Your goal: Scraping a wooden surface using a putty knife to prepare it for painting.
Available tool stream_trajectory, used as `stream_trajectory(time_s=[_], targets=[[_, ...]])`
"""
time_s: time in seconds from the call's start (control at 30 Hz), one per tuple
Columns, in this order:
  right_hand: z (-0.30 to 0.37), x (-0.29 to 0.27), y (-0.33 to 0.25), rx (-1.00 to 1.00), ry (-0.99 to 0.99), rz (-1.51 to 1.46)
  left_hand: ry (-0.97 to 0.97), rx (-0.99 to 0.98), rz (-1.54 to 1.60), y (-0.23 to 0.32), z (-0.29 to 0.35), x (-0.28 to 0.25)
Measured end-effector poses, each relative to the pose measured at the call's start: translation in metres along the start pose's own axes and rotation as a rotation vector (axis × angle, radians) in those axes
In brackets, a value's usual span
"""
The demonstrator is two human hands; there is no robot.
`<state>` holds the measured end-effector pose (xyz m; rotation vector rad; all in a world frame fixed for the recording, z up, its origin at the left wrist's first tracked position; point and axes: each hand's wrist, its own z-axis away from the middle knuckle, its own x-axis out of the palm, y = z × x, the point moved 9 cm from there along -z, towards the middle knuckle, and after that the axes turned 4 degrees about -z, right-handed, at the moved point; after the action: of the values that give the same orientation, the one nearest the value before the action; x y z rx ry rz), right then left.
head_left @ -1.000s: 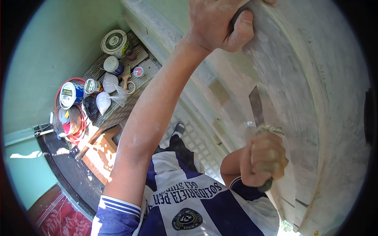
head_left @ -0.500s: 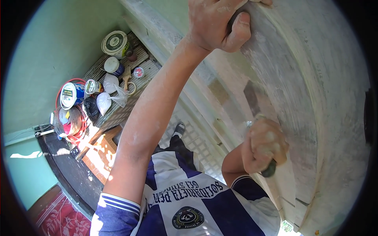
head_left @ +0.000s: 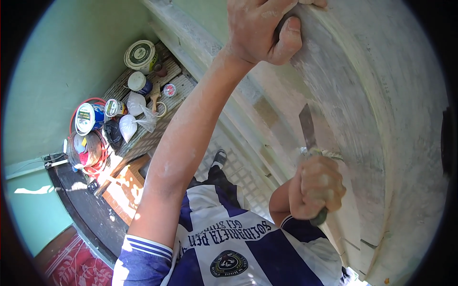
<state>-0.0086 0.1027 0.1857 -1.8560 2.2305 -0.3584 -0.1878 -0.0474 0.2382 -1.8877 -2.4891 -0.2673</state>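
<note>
My left hand is up at the top, its fingers curled over the edge of a grey plastered ledge. Pale dust coats the skin, and part of those fingers is cut off by the frame. Lower right, my right hand is closed in a fist round a knife. Its narrow flat blade, slanted at the tip, points up along the ledge's side, beside a brownish scraped patch. Only the dark green end of the handle shows below the fist. Whether the blade touches the surface I cannot tell.
At left, a slatted wooden bench holds paint buckets, a paintbrush, a tape roll and plastic bags of white powder. Red hose lies coiled beside it. My sandalled foot stands on the tiled floor.
My right hand has shifted slightly down and left with the knife, and the blade shows sharper. The left hand keeps its hold on the ledge. The whole view has tilted a little.
</note>
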Motion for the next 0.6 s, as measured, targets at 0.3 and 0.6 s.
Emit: stream_trajectory(time_s=[0.3, 0.6], targets=[[0.005, 0.003, 0.011, 0.039, 0.041, 0.046, 0.014, -0.002, 0.015, 0.002, -0.001, -0.001], [0.007, -0.004, -0.002, 0.002, 0.042, 0.015, 0.015, -0.011, 0.015, -0.001, 0.001, -0.001]])
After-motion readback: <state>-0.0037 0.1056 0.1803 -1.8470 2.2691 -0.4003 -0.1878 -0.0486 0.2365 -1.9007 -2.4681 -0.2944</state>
